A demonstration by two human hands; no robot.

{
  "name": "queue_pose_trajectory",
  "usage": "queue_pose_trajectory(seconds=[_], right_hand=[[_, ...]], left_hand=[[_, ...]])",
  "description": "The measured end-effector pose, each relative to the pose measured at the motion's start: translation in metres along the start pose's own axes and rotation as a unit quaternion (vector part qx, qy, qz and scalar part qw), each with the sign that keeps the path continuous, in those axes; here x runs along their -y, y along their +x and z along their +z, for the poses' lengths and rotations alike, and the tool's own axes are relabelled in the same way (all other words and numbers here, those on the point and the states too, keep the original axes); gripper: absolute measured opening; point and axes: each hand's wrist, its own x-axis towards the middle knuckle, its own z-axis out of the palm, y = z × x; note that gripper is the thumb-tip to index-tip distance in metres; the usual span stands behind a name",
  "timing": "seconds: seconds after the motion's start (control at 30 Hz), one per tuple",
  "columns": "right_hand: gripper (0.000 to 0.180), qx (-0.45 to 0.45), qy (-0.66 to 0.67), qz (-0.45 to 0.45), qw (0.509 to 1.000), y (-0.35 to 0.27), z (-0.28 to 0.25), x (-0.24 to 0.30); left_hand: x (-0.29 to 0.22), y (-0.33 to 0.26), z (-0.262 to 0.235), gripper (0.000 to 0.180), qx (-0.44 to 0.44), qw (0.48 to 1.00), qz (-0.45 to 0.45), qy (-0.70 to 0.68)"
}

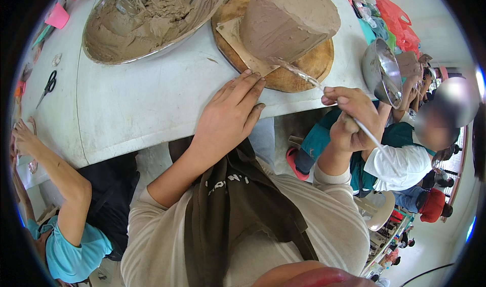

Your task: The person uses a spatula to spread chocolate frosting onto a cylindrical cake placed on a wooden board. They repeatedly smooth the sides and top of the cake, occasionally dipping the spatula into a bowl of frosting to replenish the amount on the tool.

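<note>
A tall, round cake [288,21] coated in brown frosting stands on a thin square board [243,49], which rests on a round wooden board [306,66]. My left hand [228,104] is flat, its fingers stretched out and their tips at the near edge of the square board. In my right hand [354,117] is a slim, pale utensil [306,77], pinched between thumb and fingers. Its frosting-smeared end reaches the lower edge of the cake; whether it is a knife or a spoon I cannot tell.
A large metal bowl [147,26] of brown frosting, with a whisk in it, sits at the far left. Scissors [48,88] lie on the white table [131,104]. A smaller metal bowl [382,66] stands at the right edge, near red plastic bags [397,23]. People sit on both sides.
</note>
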Motion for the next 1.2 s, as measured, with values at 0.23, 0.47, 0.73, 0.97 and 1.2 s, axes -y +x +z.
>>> queue_pose_trajectory(seconds=[0.23, 0.47, 0.73, 0.97, 1.2], right_hand=[[0.020, 0.036, -0.041, -0.042, 0.998, -0.007, 0.001, -0.015], [0.020, 0.041, -0.009, -0.016, 0.999, -0.007, 0.002, -0.004], [0.027, -0.056, 0.010, -0.009, 0.998, -0.008, 0.003, 0.001], [0.036, 0.070, -0.077, -0.032, 0.994, -0.007, 0.010, -0.012], [0.028, -0.101, 0.058, -0.032, 0.993, -0.014, 0.007, -0.004]], left_hand=[[-0.001, -0.001, 0.001, 0.041, -0.004, 1.000, 0.004, 0.000], [-0.002, 0.000, 0.001, 0.041, -0.004, 1.000, 0.006, 0.001], [-0.001, 0.001, 0.001, 0.041, -0.006, 1.000, 0.001, -0.002], [0.000, 0.000, 0.003, 0.037, -0.001, 1.000, 0.004, -0.003], [0.000, 0.001, 0.002, 0.037, -0.002, 1.000, 0.009, 0.004]])
